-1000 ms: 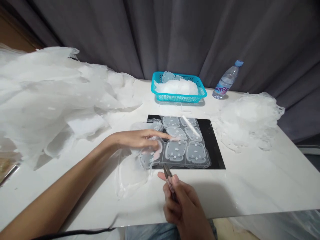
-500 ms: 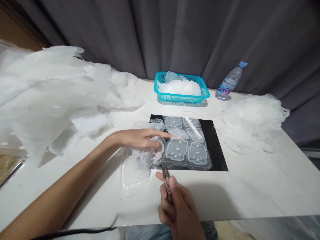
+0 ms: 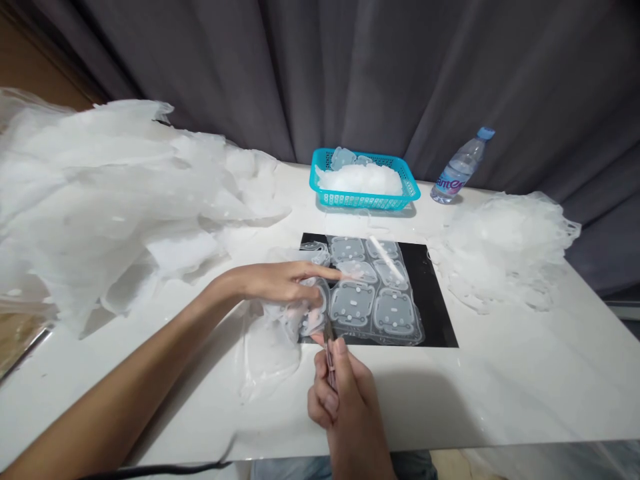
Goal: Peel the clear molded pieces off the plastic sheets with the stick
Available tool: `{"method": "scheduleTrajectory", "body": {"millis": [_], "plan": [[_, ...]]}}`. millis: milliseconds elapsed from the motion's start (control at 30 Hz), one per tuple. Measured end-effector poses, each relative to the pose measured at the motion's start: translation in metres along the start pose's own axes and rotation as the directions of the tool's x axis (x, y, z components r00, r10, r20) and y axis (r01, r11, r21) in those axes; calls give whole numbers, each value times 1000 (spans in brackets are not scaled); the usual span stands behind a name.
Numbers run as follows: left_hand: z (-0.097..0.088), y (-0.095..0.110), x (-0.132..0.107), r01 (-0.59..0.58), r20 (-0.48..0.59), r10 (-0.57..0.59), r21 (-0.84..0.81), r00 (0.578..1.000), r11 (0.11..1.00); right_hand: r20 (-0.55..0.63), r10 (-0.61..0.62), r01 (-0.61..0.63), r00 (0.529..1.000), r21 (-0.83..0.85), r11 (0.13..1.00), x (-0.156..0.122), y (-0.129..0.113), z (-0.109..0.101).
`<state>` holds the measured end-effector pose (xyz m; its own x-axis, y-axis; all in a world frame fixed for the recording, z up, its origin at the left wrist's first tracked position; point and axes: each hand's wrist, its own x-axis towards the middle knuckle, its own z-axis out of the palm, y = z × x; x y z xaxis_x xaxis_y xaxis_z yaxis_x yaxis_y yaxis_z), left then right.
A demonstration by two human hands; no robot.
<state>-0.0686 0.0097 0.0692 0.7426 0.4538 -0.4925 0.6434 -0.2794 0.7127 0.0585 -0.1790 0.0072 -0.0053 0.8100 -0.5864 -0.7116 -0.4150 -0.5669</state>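
Note:
A clear moulded sheet of rounded silicone pieces (image 3: 373, 297) lies on a black mat (image 3: 437, 293) in the middle of the white table (image 3: 500, 387). My left hand (image 3: 280, 283) lies flat on the sheet's left part, fingers stretched out and pressing it down. My right hand (image 3: 340, 400) is closed round a thin metal tool (image 3: 329, 347) held like a pen. The tool's tip meets the sheet's near left edge, just below my left fingers.
A large heap of translucent white sheets (image 3: 100, 193) fills the table's left side. A smaller heap of trimmed scraps (image 3: 505, 243) sits at the right. A turquoise basket (image 3: 365, 193) of clear pieces and a water bottle (image 3: 463, 167) stand at the back by a grey curtain.
My right hand has moved forward and slightly left, bringing the tool's tip up to the sheet's near edge. My left hand stays pressed on the sheet.

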Motion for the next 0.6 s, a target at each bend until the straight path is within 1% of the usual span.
{"method": "scheduleTrajectory", "body": {"millis": [100,200,367,467,600], "plan": [[0,2,-1,-2,-9,1,-15,1000,1000,28,26,-26,999,-2,1000,3,-2,-4],[0,0,0,-13,-12,13,-13,1000,1000,31,42,-43,999,8,999,7,-5,-5],[0,-1,0,-12,18,13,-61,1000,998,25,57,-57,998,8,998,16,-13,3],[-1,0,-1,8,19,-7,-75,1000,997,7,40,-40,999,-7,999,16,-18,8],[-1,2,-1,22,24,-20,-64,1000,998,-16,-21,21,1000,-9,1000,16,-16,9]]}}
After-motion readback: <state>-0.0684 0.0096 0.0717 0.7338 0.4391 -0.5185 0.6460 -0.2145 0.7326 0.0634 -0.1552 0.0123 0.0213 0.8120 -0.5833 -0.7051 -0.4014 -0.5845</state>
